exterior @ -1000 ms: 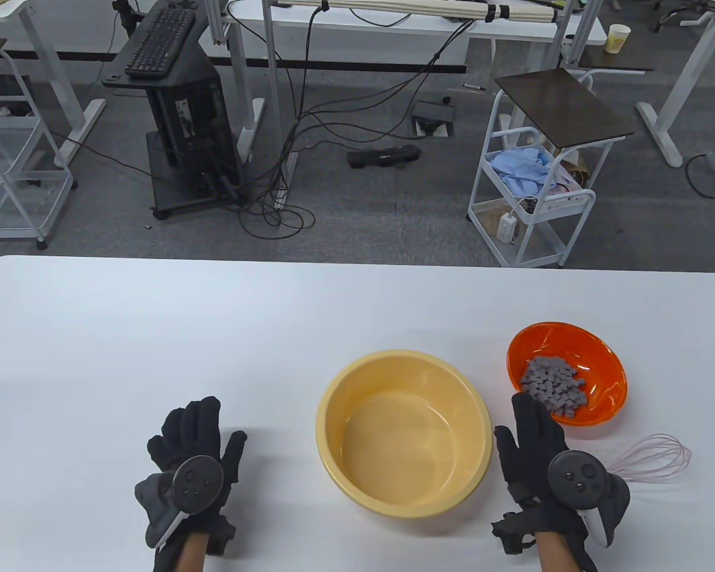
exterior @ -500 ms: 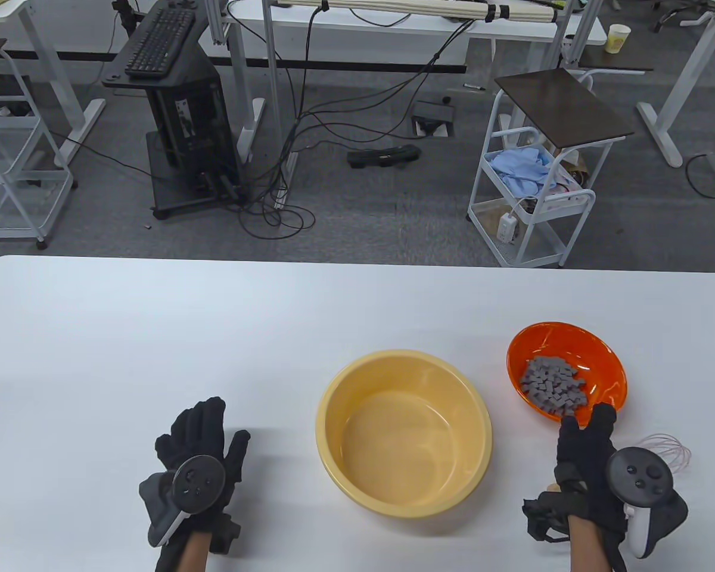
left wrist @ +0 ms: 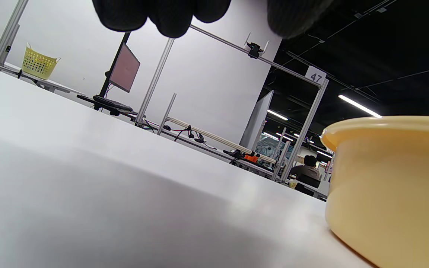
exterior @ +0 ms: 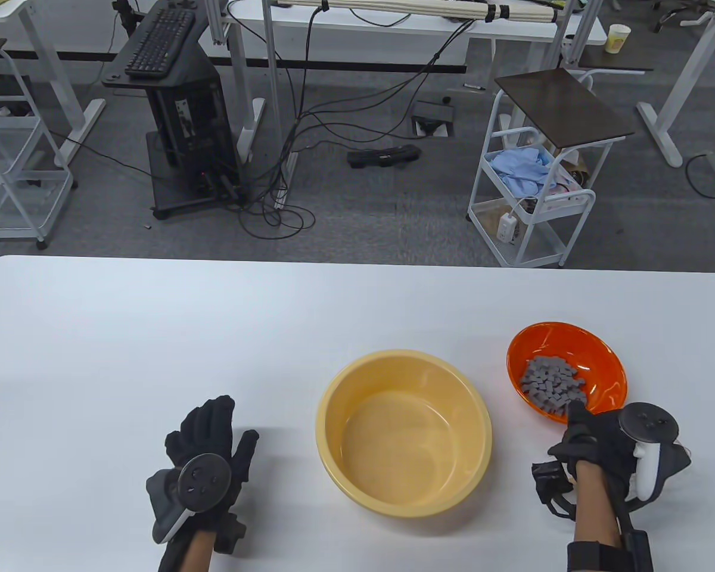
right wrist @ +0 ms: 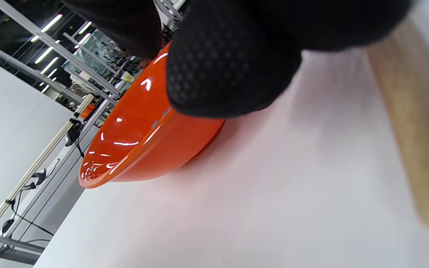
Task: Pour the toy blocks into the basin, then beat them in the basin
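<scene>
The orange bowl (exterior: 572, 342) holds a heap of grey toy blocks (exterior: 551, 384) and stands on the table right of the empty yellow basin (exterior: 404, 355). My right hand (exterior: 584, 423) is at the bowl's near rim, turned on its side. Its thumb lies over the rim by the blocks and its fingers curl round the outside of the bowl. In the right wrist view the gloved fingers (right wrist: 229, 56) overlap the rim of the orange bowl (right wrist: 143, 141). My left hand (exterior: 220, 429) lies flat on the table left of the basin (left wrist: 385, 178), holding nothing.
The whisk is hidden behind my right hand and its tracker. The white table (exterior: 155, 333) stretches wide to the left and back. Beyond its far edge stand a white trolley (exterior: 530, 196), a computer stand (exterior: 179, 119) and floor cables.
My right hand has moved right and forward from beside the basin to the orange bowl's near rim, rolled onto its side and closed on the rim. The left hand shifted slightly right.
</scene>
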Available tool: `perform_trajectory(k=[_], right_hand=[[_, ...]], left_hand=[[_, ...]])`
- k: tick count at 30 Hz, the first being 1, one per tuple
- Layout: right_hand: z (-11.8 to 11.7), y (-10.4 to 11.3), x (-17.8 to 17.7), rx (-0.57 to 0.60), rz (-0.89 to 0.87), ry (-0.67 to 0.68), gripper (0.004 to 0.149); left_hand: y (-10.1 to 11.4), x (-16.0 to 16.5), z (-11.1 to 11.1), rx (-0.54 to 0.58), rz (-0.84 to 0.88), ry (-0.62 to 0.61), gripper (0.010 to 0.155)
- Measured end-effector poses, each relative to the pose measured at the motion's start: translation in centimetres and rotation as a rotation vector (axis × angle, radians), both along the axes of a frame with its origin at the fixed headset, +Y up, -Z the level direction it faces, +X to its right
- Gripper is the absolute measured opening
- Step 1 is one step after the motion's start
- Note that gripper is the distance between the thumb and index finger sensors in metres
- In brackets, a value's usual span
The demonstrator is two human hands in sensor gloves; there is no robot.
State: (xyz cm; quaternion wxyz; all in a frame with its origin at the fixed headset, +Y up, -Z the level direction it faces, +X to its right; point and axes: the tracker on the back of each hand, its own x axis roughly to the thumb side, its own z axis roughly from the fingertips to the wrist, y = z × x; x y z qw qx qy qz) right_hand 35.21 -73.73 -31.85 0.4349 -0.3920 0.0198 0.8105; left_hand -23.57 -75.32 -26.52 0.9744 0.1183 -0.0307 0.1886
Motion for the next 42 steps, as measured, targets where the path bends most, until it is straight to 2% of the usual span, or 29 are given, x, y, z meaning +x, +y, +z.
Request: perform_trajectory(k=[3,7,11,14,17,24,31,35,42], right_hand=[[-0.6,-1.0,0.1,-0.029,-0.051,-0.024,0.082],[-0.9,-2.2,0.4,0.027,-0.129,-0.129,0.077],[-0.8,-2.7,0.7,0.079,-0.242,-0.215,0.062],[-0.5,-2.7,1.0,0.090,-0.270,-0.209,0.053],[-0.2,-2.4,1.0,0.126,-0.247,-0.167,0.051],[0.7,-0.3,0.7,0.198,-0.192,-0.075,0.051],[1.6,3.4,-0.1,0.340,-0.171,0.028,0.051],[2.0,5.3,-0.9,0.362,-0.109,0.113,0.050],[2.4,7.5,-2.5,0.411,-0.021,0.232,0.050]], left_hand=[[0.0,0.0,0.0,-0.001,0.004,-0.001,0.069],[0.0,0.0,-0.1,-0.007,0.004,0.000,0.068],[0.0,0.1,-0.1,-0.008,0.010,0.001,0.069],[0.0,0.1,-0.2,-0.009,0.008,-0.002,0.068],[0.0,0.2,-0.3,-0.010,0.001,-0.005,0.068],[0.0,0.3,-0.3,-0.001,-0.010,-0.009,0.068],[-0.1,0.7,-0.2,-0.002,-0.036,-0.023,0.068],[-0.2,1.1,-0.4,-0.013,-0.050,-0.030,0.068],[-0.1,1.5,-0.2,-0.004,-0.063,-0.035,0.068]])
